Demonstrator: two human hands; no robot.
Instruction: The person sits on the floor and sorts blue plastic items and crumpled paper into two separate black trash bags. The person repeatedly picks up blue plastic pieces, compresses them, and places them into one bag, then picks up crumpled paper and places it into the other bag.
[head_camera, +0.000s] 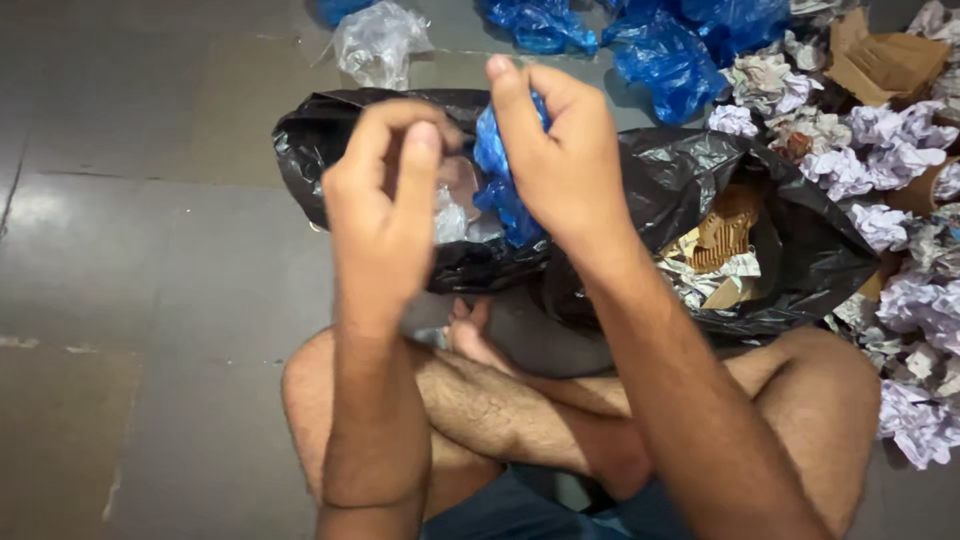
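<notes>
The right hand was closed on a crumpled blue plastic bag, held above the open black bin bag. The left hand pinched clear plastic just beside it. Paper and cardboard scraps already lay inside the black bag, while many crumpled papers and more blue bags remained on the floor, so the sorting looked only partly done.

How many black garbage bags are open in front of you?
2: one black bag behind the left hand, one black bag right of the right hand, holding cardboard. More may lie out of view.
</notes>
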